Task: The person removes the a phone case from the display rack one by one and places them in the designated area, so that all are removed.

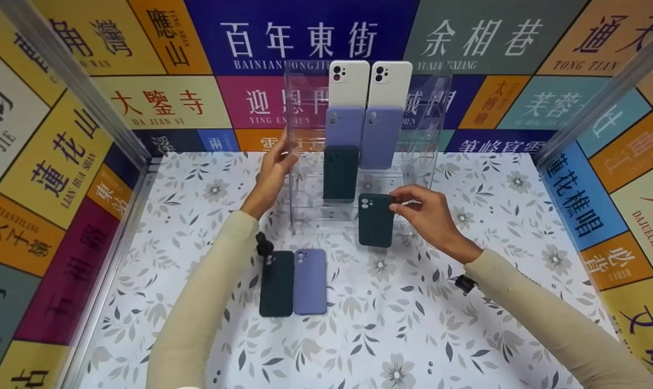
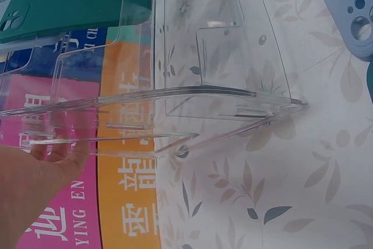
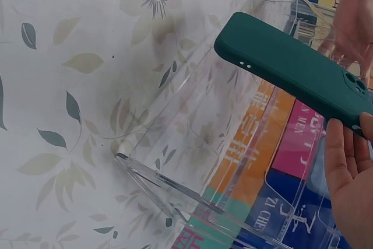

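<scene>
My right hand (image 1: 426, 216) pinches a dark green phone case (image 1: 375, 220) by its upper right edge, in front of the lower part of a clear tiered display stand (image 1: 299, 183). In the right wrist view this green case (image 3: 285, 65) shows its camera cutouts near my fingers (image 3: 338, 150). My left hand (image 1: 272, 175) holds the left side edge of the stand, its fingers seen at the clear panel in the left wrist view. Another green case (image 1: 341, 175) stands on the stand's lower tier, left of the held one. Behind it stand two purple cases (image 1: 381, 138) and two white cases (image 1: 391, 86).
A dark green case (image 1: 277, 283) and a purple case (image 1: 310, 281) lie side by side on the flower-patterned table (image 1: 380, 324), near my left forearm. Colourful panels with lettering (image 1: 305, 38) enclose the back and both sides.
</scene>
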### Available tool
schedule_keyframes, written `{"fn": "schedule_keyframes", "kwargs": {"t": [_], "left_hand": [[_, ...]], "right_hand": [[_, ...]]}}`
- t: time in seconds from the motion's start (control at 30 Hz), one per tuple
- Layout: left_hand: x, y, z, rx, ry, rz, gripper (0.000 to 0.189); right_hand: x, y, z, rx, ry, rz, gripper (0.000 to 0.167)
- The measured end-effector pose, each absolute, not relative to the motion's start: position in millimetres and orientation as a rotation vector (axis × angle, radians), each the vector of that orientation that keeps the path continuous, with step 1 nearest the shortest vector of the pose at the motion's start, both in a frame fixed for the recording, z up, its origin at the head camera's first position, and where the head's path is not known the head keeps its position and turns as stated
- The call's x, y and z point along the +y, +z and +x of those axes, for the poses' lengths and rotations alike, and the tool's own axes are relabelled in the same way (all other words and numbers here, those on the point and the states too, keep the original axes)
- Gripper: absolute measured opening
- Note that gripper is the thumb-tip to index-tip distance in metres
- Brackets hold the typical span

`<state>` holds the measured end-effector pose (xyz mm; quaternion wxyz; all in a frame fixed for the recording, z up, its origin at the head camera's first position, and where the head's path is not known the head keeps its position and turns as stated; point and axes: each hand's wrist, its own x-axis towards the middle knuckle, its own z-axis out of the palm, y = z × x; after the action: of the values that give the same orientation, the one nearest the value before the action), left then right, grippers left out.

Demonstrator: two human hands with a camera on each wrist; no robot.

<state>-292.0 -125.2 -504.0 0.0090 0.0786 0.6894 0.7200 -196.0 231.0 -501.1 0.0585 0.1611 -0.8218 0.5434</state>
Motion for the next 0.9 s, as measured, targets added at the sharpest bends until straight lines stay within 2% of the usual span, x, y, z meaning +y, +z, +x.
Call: {"fn": "schedule_keyframes", "kwargs": {"t": [0.9], "left_hand": [[-124.8,-504.4,-292.6,2.189,2.236,0.243,0.070]], "right_hand": [[226.0,-516.9,-185.4,-2.496,1.755,0.460,0.025]]}}
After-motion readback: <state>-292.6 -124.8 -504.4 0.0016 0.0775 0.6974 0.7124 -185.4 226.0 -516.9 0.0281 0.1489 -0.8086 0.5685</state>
